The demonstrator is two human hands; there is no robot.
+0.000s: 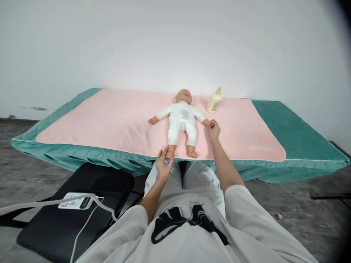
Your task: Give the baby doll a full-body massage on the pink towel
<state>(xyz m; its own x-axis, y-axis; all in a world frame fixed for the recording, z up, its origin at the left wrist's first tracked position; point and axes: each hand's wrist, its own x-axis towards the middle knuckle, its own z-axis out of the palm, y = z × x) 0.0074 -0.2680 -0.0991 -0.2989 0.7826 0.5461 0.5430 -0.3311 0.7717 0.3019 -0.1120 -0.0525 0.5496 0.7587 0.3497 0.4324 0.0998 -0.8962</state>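
A baby doll (182, 118) with a white cloth body lies on its back on a pink mat (120, 120). Its head is toward the wall and its feet point at me. My left hand (163, 165) is at the doll's foot on the left, with the thumb and fingers on either side of it. My right hand (214, 130) pinches the doll's hand on the right side, its fingers closed around the small hand. Just beyond my right hand stands a cream pump bottle (214, 101), upright on the mat.
A green cloth (298, 131) covers the table beneath the mat. The white wall (175, 44) rises behind it. At lower left is a black folding chair (82, 175) bearing a white device (76, 201) with cables. The grey floor (274, 204) shows at both sides.
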